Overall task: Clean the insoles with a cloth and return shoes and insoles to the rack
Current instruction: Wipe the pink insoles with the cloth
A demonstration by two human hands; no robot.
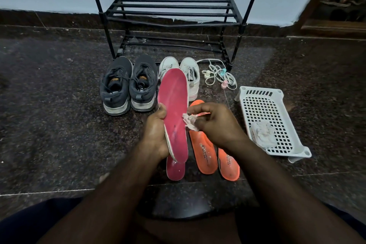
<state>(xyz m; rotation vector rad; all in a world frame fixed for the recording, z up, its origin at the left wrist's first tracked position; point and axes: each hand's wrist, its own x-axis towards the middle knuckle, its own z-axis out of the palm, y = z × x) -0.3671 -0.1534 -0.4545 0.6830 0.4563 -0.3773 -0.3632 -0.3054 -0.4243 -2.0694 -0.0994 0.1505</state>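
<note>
Four insoles are out and I judge the cleaning barely begun: my left hand (156, 127) grips a pink insole (175, 109) upright while my right hand (213, 123) pinches a small cloth (190, 122) at its edge. The other pink insole (175, 170) and two orange insoles (206, 156) lie on the floor. Dark shoes (128, 85) and white shoes (184, 73) wait before the rack (172, 14), whose shelves hold nothing. The white basket (273, 105) holds one crumpled cloth (262, 131).
</note>
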